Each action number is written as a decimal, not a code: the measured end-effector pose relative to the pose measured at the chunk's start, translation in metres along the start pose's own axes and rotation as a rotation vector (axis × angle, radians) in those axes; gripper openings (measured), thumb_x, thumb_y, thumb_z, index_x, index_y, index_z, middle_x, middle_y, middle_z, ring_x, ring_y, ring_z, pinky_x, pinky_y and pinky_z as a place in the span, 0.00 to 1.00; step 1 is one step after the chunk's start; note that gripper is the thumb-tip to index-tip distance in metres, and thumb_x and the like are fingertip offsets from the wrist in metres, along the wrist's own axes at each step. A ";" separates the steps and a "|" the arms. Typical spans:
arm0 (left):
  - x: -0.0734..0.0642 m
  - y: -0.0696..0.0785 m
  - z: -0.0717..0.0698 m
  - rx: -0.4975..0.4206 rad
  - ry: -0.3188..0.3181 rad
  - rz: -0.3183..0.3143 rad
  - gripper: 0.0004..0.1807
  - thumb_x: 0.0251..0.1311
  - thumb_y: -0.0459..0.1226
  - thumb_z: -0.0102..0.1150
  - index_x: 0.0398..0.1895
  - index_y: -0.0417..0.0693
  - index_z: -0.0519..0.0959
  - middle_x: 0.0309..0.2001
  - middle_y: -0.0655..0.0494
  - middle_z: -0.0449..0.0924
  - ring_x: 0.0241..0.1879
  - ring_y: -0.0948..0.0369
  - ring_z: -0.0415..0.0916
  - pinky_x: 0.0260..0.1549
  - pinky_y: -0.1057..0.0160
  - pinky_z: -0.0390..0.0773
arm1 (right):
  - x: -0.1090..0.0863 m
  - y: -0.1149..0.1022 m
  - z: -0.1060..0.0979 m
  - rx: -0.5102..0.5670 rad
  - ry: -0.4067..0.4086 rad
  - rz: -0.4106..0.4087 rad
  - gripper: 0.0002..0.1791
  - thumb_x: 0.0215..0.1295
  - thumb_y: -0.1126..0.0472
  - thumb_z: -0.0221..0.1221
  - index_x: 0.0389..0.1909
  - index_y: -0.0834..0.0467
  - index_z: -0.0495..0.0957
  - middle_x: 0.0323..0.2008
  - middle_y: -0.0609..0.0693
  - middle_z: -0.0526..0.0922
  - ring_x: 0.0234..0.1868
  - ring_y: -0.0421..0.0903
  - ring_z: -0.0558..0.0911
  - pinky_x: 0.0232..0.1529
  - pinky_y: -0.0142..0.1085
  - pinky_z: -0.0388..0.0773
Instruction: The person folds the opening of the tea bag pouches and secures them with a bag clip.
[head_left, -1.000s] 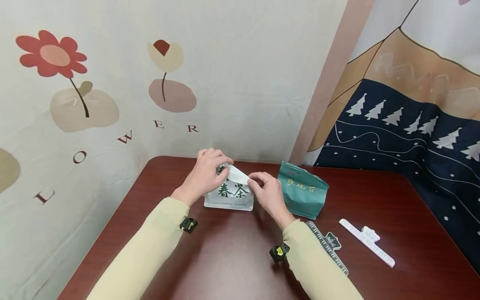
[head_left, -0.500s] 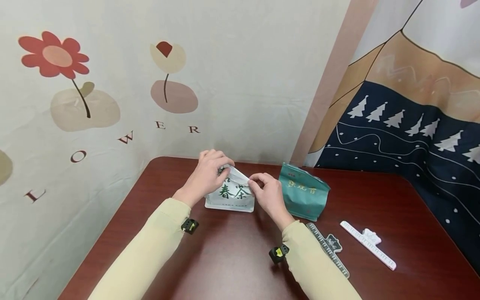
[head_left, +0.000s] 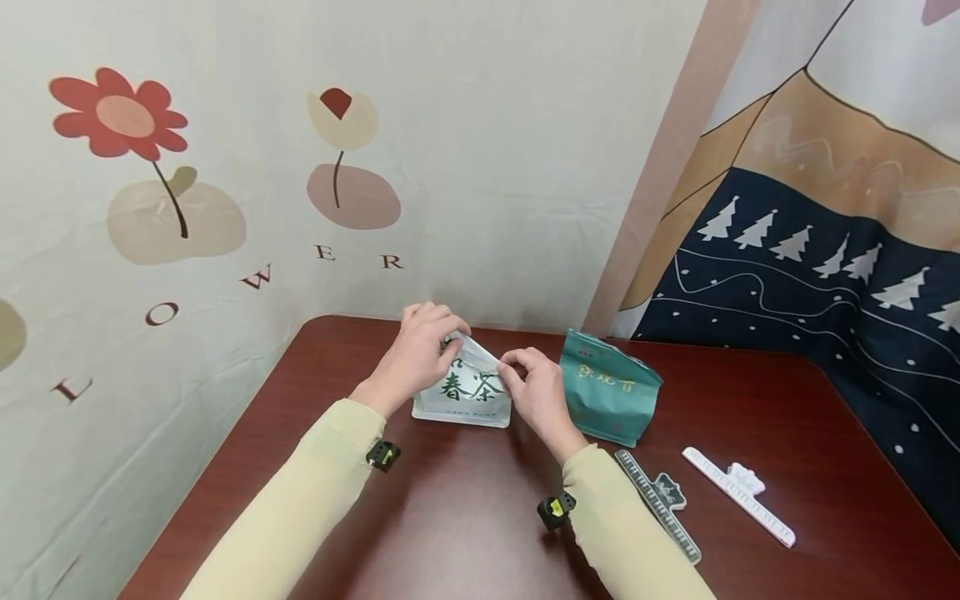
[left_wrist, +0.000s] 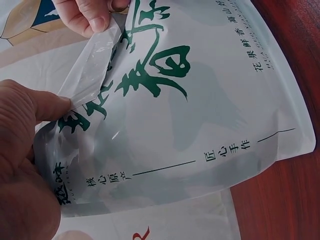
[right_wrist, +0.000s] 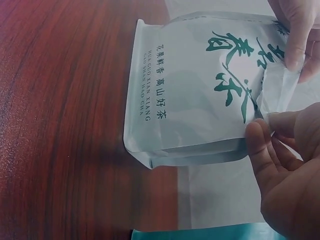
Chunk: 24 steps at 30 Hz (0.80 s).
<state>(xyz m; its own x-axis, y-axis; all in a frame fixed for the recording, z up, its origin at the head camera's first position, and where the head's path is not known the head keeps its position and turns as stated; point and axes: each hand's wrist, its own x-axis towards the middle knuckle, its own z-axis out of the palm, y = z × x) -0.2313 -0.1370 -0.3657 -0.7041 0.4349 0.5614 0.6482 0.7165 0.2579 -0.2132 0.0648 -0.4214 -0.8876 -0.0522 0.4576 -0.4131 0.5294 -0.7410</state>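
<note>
A white tea bag [head_left: 462, 406] with green characters stands upright on the table, its top edge folded down toward the front. My left hand [head_left: 422, 346] pinches the left end of that fold, thumb in front and fingers behind. At the fold's right end, my right hand [head_left: 537, 387] pinches the corner between thumb and fingers. In the left wrist view the folded strip [left_wrist: 92, 70] runs between both hands. The right wrist view shows the bag's side gusset and the right thumb and fingers on the fold [right_wrist: 276, 90].
A green tea bag [head_left: 609, 392] stands just right of my right hand. A black ruler-like bag clip [head_left: 660, 504] lies partly beside my right sleeve, and a white one [head_left: 738, 493] lies farther right. The patterned wall cloth [head_left: 487, 167] rises behind the dark red table [head_left: 450, 517].
Both hands keep their pinch on the fold with hardly any movement. The whole head view has shifted slightly, so everything sits a little lower.
</note>
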 end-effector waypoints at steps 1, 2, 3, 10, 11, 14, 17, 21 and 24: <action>0.000 0.001 0.000 0.002 0.001 -0.001 0.05 0.61 0.28 0.67 0.39 0.45 0.86 0.36 0.53 0.83 0.41 0.52 0.74 0.58 0.43 0.66 | 0.000 0.000 0.000 0.002 0.002 0.001 0.02 0.66 0.67 0.67 0.33 0.59 0.86 0.26 0.48 0.78 0.26 0.41 0.78 0.28 0.31 0.74; 0.000 0.001 0.001 0.004 0.003 -0.003 0.05 0.61 0.29 0.67 0.39 0.45 0.86 0.36 0.53 0.82 0.41 0.52 0.74 0.58 0.43 0.65 | -0.001 0.000 0.000 0.005 0.003 0.003 0.02 0.66 0.68 0.67 0.33 0.59 0.86 0.26 0.48 0.78 0.25 0.41 0.79 0.28 0.30 0.74; 0.000 0.001 0.001 0.008 0.007 -0.004 0.05 0.61 0.30 0.68 0.38 0.45 0.85 0.36 0.54 0.82 0.41 0.52 0.73 0.58 0.43 0.65 | -0.001 -0.001 0.000 0.008 0.004 0.004 0.02 0.65 0.68 0.67 0.33 0.59 0.86 0.26 0.48 0.78 0.25 0.41 0.79 0.28 0.30 0.75; 0.000 0.003 0.007 0.054 0.044 -0.018 0.03 0.59 0.32 0.68 0.35 0.46 0.83 0.34 0.54 0.81 0.41 0.51 0.74 0.56 0.43 0.66 | -0.003 -0.001 0.000 0.001 0.011 0.007 0.03 0.65 0.65 0.68 0.32 0.59 0.86 0.26 0.49 0.79 0.25 0.42 0.79 0.28 0.31 0.75; 0.000 0.003 0.008 0.065 0.049 -0.019 0.04 0.58 0.33 0.69 0.35 0.46 0.83 0.33 0.54 0.81 0.41 0.51 0.74 0.56 0.43 0.66 | -0.003 -0.002 0.000 -0.005 0.013 0.003 0.03 0.65 0.65 0.68 0.32 0.59 0.86 0.26 0.49 0.79 0.26 0.42 0.80 0.28 0.31 0.75; -0.001 0.003 0.010 0.082 0.068 -0.021 0.06 0.56 0.34 0.72 0.34 0.46 0.83 0.33 0.54 0.81 0.41 0.50 0.74 0.55 0.43 0.66 | -0.002 -0.002 0.001 -0.022 0.022 -0.009 0.04 0.65 0.64 0.69 0.31 0.59 0.86 0.26 0.49 0.79 0.27 0.44 0.81 0.29 0.32 0.76; -0.001 0.004 0.012 0.098 0.085 -0.019 0.08 0.54 0.36 0.74 0.34 0.46 0.82 0.32 0.54 0.81 0.41 0.51 0.73 0.55 0.44 0.66 | -0.001 -0.003 0.001 -0.039 0.023 -0.008 0.05 0.65 0.62 0.69 0.30 0.59 0.86 0.26 0.50 0.80 0.28 0.45 0.82 0.29 0.33 0.76; -0.002 0.005 0.012 0.105 0.093 -0.020 0.09 0.54 0.36 0.74 0.34 0.46 0.82 0.31 0.55 0.80 0.40 0.51 0.73 0.55 0.44 0.66 | 0.000 -0.005 0.002 -0.065 0.021 0.004 0.09 0.66 0.59 0.69 0.28 0.60 0.85 0.28 0.51 0.82 0.30 0.47 0.83 0.31 0.35 0.78; -0.002 0.005 0.013 0.104 0.093 -0.019 0.09 0.54 0.36 0.74 0.33 0.46 0.81 0.31 0.55 0.80 0.40 0.51 0.73 0.55 0.44 0.66 | 0.001 -0.007 0.003 -0.086 0.026 0.015 0.12 0.66 0.57 0.69 0.27 0.59 0.84 0.28 0.51 0.82 0.30 0.48 0.83 0.31 0.36 0.78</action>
<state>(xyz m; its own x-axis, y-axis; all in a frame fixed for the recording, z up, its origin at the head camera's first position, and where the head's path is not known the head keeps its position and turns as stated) -0.2303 -0.1276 -0.3756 -0.6831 0.3715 0.6287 0.5977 0.7791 0.1891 -0.2119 0.0584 -0.4171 -0.8875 -0.0226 0.4602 -0.3800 0.6008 -0.7033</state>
